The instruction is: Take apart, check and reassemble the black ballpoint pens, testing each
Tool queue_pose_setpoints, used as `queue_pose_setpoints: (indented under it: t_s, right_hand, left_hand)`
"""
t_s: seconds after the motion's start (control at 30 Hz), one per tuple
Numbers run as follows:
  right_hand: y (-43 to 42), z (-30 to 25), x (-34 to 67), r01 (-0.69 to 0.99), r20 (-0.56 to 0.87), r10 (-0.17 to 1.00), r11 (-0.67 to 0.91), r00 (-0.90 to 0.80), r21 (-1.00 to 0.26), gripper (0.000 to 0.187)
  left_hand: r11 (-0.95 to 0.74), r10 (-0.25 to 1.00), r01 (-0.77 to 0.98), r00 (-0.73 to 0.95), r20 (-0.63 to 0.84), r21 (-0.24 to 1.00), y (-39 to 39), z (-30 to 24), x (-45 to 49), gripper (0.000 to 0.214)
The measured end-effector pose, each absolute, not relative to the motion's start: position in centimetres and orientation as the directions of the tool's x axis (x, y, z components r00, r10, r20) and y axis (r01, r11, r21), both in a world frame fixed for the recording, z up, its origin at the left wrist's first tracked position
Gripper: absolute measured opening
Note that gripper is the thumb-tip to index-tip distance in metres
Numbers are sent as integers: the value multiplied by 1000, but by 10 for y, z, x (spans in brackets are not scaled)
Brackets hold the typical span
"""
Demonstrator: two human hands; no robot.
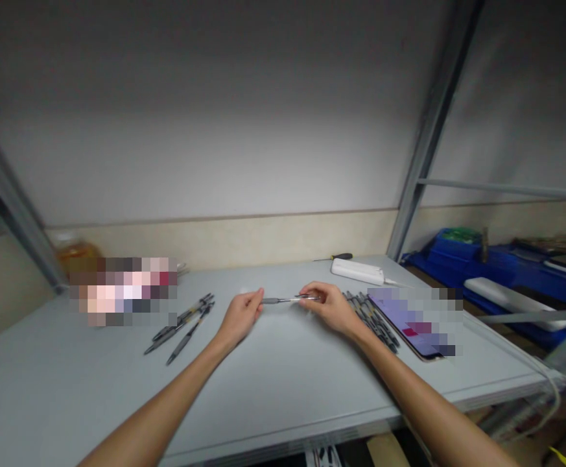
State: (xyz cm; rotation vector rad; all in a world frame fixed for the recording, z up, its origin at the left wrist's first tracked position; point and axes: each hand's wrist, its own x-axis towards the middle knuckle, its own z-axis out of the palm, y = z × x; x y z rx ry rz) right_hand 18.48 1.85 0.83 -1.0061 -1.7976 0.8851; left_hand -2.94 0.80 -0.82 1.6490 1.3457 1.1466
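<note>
A slim pen (283, 299) with a grey grip and a clear barrel lies level between my two hands, above the table (283, 370). The fingers of my left hand (240, 316) are closed round its grey end. My right hand (330, 305) pinches the other end, where the clip sits. Left of my left hand lie several grey pens (178, 326) in a loose group. Several more pens (371, 321) lie side by side just right of my right hand, partly hidden by that forearm.
Beside the right-hand pens lies a flat device (392, 318), partly blurred out. At the back are a white power strip (358, 271) with a cable and a screwdriver (343, 256). A blurred-out object (127, 292) stands at left. Blue bins (438, 256) are beyond the right edge.
</note>
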Motion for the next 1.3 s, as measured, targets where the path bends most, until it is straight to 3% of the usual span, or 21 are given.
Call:
queue_pose_setpoints:
  t_s: [0.3, 0.63, 1.3]
  right_hand:
    - [28, -1, 191, 172, 387, 901, 420, -194, -891, 25]
    - [29, 8, 198, 162, 365, 928, 373, -78, -914, 28]
    - [29, 6, 197, 160, 359, 928, 372, -102, -915, 28]
  left_hand:
    - [-60, 997, 231, -33, 70, 971, 9, -6, -33, 51]
    - [-110, 987, 155, -97, 126, 982, 14, -6, -40, 48]
    - [-99, 989, 196, -88, 118, 976, 14, -7, -41, 48]
